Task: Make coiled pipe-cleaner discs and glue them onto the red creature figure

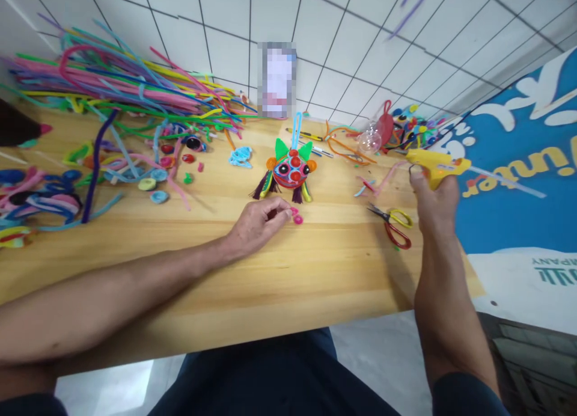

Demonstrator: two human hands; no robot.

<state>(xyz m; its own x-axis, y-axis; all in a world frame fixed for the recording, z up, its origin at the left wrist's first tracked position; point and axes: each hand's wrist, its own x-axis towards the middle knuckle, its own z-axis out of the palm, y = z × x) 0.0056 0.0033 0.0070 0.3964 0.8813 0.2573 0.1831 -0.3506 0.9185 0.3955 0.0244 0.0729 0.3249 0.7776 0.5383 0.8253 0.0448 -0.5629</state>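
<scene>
My left hand (pixel 258 228) rests low over the table, with its thumb and forefinger pinched at a small pink coil (pixel 298 220) of fuzzy craft stem. Just beyond the fingertips stands a colourful animal figure (pixel 293 168) with green ears, dark round eyes, purple tassels and a light blue loop on top. Raised at the right, my right hand (pixel 436 202) grips a yellow glue gun (pixel 439 165) with a clear glue stick jutting from its back. Scissors (pixel 393 225) with one yellow and one red handle lie on the table to the left of that hand.
Bundled pipe cleaners (pixel 135 91) fill the back left, with loose coils and finished pieces (pixel 42 199) in front. A phone (pixel 277 79) leans on the tiled wall. A yellow utility knife (pixel 304 134), orange strands (pixel 347 145) and a clear plastic ball (pixel 370 140) lie behind the figure.
</scene>
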